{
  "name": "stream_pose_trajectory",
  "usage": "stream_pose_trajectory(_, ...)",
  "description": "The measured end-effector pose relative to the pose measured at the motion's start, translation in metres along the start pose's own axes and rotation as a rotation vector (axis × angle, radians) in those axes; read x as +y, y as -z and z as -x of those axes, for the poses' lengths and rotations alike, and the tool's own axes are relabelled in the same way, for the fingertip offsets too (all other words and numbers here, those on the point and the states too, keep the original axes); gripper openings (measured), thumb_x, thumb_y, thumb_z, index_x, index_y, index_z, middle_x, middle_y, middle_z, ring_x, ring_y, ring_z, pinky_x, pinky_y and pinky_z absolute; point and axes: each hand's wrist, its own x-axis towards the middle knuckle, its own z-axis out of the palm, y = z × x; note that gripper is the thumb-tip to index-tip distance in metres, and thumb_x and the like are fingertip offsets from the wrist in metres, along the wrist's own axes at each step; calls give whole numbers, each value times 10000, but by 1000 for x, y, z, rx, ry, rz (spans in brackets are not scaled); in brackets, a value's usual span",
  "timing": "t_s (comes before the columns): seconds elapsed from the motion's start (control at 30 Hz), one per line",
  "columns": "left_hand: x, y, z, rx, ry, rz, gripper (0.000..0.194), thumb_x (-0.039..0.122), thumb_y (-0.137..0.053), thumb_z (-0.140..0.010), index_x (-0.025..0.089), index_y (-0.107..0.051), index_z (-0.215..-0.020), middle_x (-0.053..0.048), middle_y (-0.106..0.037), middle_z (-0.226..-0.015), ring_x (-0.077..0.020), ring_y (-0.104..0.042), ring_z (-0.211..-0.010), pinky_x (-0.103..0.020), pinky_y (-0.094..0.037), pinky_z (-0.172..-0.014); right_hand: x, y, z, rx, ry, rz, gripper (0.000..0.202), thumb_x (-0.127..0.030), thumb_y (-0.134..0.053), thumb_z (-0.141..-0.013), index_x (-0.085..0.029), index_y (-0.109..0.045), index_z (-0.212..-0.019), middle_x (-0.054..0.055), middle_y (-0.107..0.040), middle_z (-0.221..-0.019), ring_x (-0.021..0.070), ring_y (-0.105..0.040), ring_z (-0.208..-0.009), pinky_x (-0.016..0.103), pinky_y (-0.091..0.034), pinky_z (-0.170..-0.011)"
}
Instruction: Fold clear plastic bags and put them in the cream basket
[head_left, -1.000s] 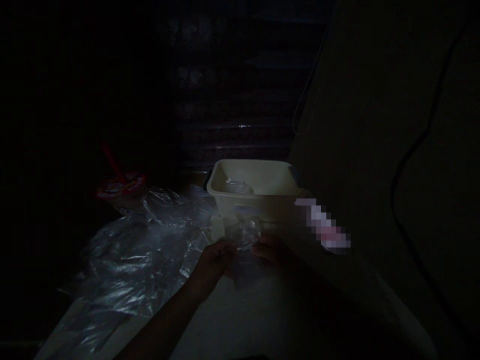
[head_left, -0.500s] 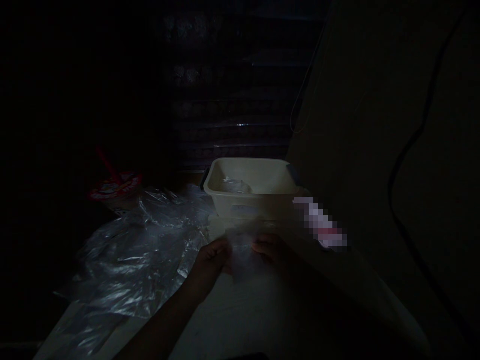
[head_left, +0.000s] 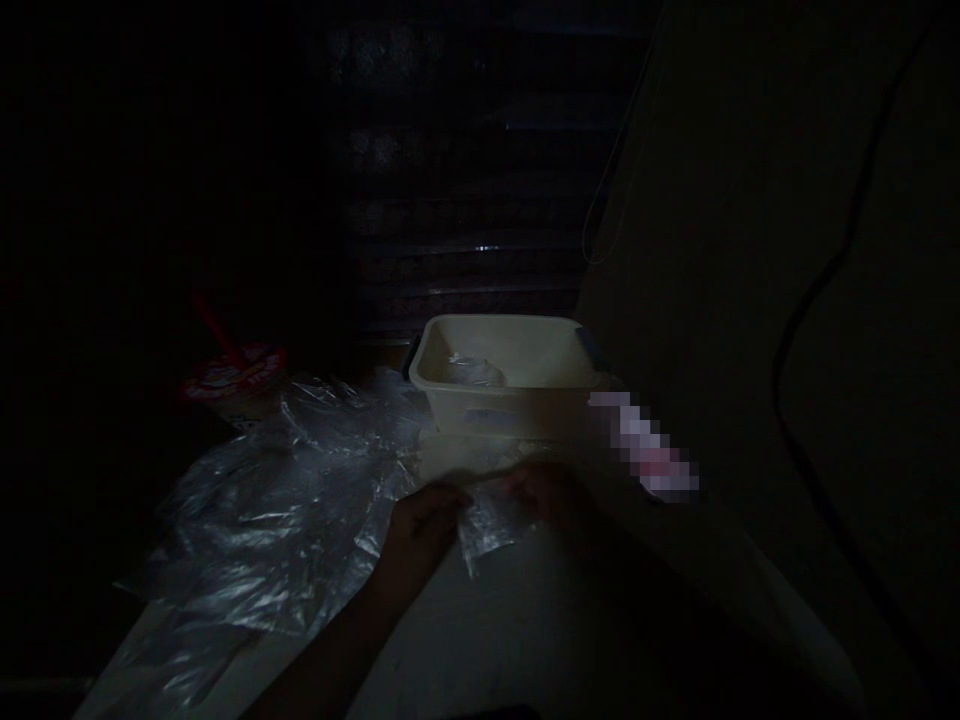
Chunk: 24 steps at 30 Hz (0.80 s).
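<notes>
Between my hands is a small clear plastic bag (head_left: 491, 520), stretched above the pale table and hanging down at its lower edge. My left hand (head_left: 424, 525) pinches its left side. My right hand (head_left: 551, 495), dark and in shadow, grips the upper right side. Just beyond my hands stands a cream plastic bin (head_left: 517, 410) with dark handles. Inside the bin lies some crumpled clear plastic (head_left: 474, 370). A large heap of clear plastic bags (head_left: 255, 530) spreads to the left of my left hand.
A cup with a red patterned lid (head_left: 236, 372) and a red straw (head_left: 217, 328) stands behind the heap. Right of the bin lies a pixelated pinkish item (head_left: 649, 450). A dark cable (head_left: 799, 330) runs down the right side. The room is very dim.
The small bag was a blur and is now sharper, pulled flatter between my hands with its lower edge hanging to the left. My hands have shifted only slightly.
</notes>
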Motion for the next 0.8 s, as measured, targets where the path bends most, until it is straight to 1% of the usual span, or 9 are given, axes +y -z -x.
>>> stream_pose_trajectory(0.1, 2, 0, 1, -40, -212, -373, 178, 260, -469, -690, 175, -618, -641, -43, -590, -756, -165, -541, -707, -267, -412, -628, -4, 0, 2, 105, 37, 95, 225, -256, -397, -688, -152, -596, -673, 53, -607, -680, 162, -561, -642, 273, -440, -579)
stream_pose_trajectory(0.17, 2, -1, 0, -28, -333, -662, 203, 245, -429, -729, 169, -601, -807, -67, -579, -893, -180, -529, -829, -297, -417, -721, -4, -2, 7, 179, 93, 188, 190, -226, -410, -672, -159, -585, -701, 44, -603, -708, 153, -554, -669, 266, -440, -616)
stream_pose_trajectory(0.27, -1, -4, 0, -25, -400, -942, 367, 214, -398, -749, 134, -448, -1104, -105, -496, -1110, -200, -438, -1020, -356, -358, -858, -2, -4, 15, 334, 239, 397, 196, -180, -405, -669, -147, -570, -769, 68, -592, -791, 168, -542, -757, 293, -438, -699)
stream_pose_trajectory(0.33, -2, -6, 1, -83, -428, -1073, 426, 194, -352, -770, 114, -346, -1189, -119, -427, -1197, -196, -381, -1089, -374, -330, -890, -1, -7, 20, 417, 354, 518, 254, -165, -386, -694, -134, -550, -885, 94, -573, -911, 185, -509, -884, 327, -409, -792)
stream_pose_trajectory(0.37, -3, -7, 3, -114, -439, -1129, 432, 179, -329, -778, 106, -320, -1204, -123, -399, -1223, -193, -357, -1111, -380, -323, -897, -2, -9, 22, 426, 410, 565, 291, -157, -367, -712, -132, -527, -954, 100, -554, -977, 186, -481, -946, 339, -387, -834)
stream_pose_trajectory(0.47, -2, -9, 7, -217, -449, -1287, 458, 126, -288, -769, 76, -277, -1224, -134, -339, -1265, -195, -274, -1167, -422, -264, -930, -9, -17, 27, 317, 542, 689, 371, -157, -326, -761, -119, -433, -1114, 105, -477, -1135, 179, -391, -1075, 363, -322, -916)
stream_pose_trajectory(0.53, 0, -10, 10, -276, -436, -1367, 481, 114, -291, -751, 60, -264, -1228, -141, -313, -1277, -208, -238, -1184, -459, -217, -942, -13, -23, 30, 210, 575, 769, 412, -216, -338, -780, -93, -378, -1171, 117, -408, -1211, 196, -309, -1142, 392, -256, -959)
stream_pose_trajectory(0.63, 0, -11, 13, -343, -408, -1438, 522, 128, -319, -720, 68, -257, -1234, -135, -285, -1290, -224, -204, -1195, -493, -172, -944, -14, -29, 34, 94, 545, 857, 512, -346, -350, -783, -69, -321, -1213, 138, -319, -1271, 232, -215, -1189, 441, -185, -977)
stream_pose_trajectory(0.8, -4, -8, 16, -343, -360, -1495, 562, 138, -335, -685, 87, -255, -1240, -113, -250, -1306, -219, -163, -1207, -484, -130, -955, -4, -31, 37, 3, 507, 958, 553, -401, -305, -799, -76, -265, -1244, 138, -280, -1290, 234, -162, -1206, 459, -149, -971)
